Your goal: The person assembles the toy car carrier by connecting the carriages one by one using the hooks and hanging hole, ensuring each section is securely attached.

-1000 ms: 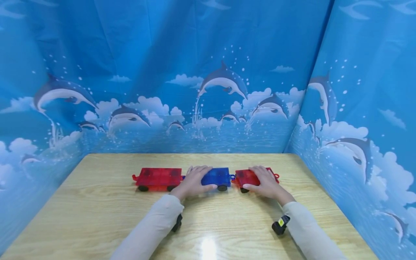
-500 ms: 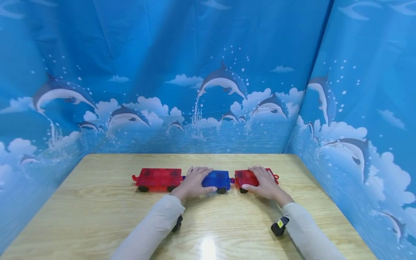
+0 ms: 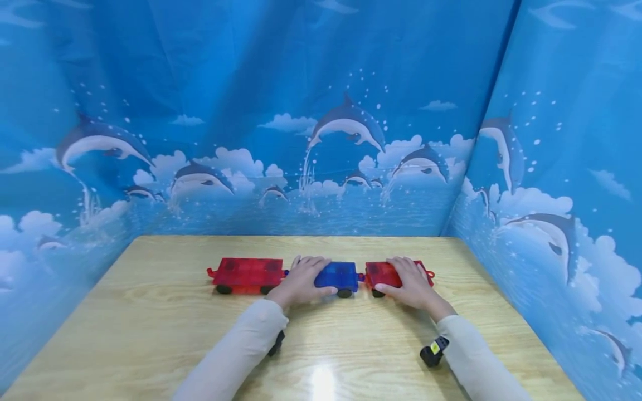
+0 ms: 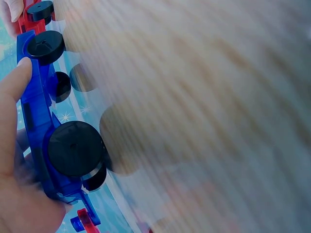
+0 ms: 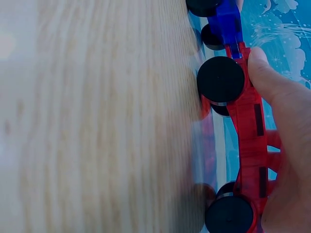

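Three see-through plastic toy train cars stand in a row on the table. My left hand (image 3: pixel 302 279) grips the middle blue car (image 3: pixel 340 273), its thumb along the near side (image 4: pixel 34 111). On the right, my right hand (image 3: pixel 412 283) holds a red car (image 3: pixel 378 273) by its sides, thumb near the coupling end (image 5: pixel 250 126). The blue car's end meets the red car's hook (image 3: pixel 362 277), and the two look coupled. Another red car (image 3: pixel 251 272) joins the blue car's left end, partly behind my left hand; no hand is on it. Black wheels show beneath the cars.
The wooden table (image 3: pixel 150 334) reaches to a blue dolphin-print curtain (image 3: pixel 281 206) close behind the cars. A second curtain side (image 3: pixel 541 267) stands along the right edge. Black wrist cameras (image 3: pixel 432 353) are strapped at both sleeves.
The right end of the blue car has come down, and its ring has gone from lying above the red car's hook to meeting it. Both hands keep their hold with little movement.
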### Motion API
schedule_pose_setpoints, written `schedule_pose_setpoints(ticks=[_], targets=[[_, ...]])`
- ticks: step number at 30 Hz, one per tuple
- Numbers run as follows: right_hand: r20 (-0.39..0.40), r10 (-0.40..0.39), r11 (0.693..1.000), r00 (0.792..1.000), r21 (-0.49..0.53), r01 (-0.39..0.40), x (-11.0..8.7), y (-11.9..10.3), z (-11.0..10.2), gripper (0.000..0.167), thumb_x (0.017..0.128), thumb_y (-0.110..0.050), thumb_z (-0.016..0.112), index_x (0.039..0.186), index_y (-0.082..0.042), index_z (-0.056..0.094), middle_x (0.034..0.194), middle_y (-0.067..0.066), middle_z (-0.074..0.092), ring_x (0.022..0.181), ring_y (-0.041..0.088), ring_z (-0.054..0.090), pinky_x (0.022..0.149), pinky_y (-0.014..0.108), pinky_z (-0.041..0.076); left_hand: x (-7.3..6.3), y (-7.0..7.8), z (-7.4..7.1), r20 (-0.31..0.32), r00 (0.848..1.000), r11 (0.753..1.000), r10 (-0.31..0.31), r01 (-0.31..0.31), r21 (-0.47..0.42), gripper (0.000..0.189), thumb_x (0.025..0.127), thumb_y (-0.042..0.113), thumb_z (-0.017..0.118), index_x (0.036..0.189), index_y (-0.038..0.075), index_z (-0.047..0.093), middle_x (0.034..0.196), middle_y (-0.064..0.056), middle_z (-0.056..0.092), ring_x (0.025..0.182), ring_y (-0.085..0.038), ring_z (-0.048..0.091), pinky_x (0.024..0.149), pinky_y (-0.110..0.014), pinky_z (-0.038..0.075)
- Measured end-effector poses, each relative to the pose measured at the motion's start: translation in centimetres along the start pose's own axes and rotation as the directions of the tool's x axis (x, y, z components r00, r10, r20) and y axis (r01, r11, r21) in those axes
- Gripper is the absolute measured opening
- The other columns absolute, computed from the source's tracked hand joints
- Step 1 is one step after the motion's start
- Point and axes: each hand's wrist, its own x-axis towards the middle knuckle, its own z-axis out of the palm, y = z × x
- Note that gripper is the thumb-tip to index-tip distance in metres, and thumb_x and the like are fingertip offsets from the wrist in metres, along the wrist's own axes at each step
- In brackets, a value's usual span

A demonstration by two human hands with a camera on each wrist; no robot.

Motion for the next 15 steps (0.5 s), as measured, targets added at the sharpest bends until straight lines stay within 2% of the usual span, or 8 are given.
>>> schedule_pose_setpoints(ticks=[9, 15], targets=[[0.008, 0.043, 0.999, 0.999, 0.002, -0.043, -0.1, -0.26, -0.08, 0.088, 0.083, -0.062, 0.061, 0.146, -0.006, 0.037, 0.147, 0.019, 0.038, 0.137, 0.041, 0.024, 0.11, 0.067, 0.009, 0.18, 0.16, 0.05, -0.004, 1.0, 1.0, -0.004, 0.004, 0.011, 0.081, 0.085, 0.064, 0.057, 0.149, 0.02, 0.035, 0.152, -0.005, 0.037, 0.141, -0.031, 0.028, 0.116, -0.057, 0.006], [0.0, 0.046, 0.999, 0.999, -0.005, -0.046, -0.28, -0.12, 0.21, 0.09, 0.083, -0.065, 0.059, 0.146, -0.006, 0.037, 0.147, 0.018, 0.037, 0.137, 0.041, 0.023, 0.11, 0.067, 0.009, 0.21, 0.07, 0.31, -0.001, 1.0, 1.0, -0.008, 0.008, 0.002, 0.081, 0.085, 0.064, 0.058, 0.15, 0.02, 0.034, 0.152, -0.005, 0.036, 0.142, -0.031, 0.027, 0.116, -0.056, 0.006]])
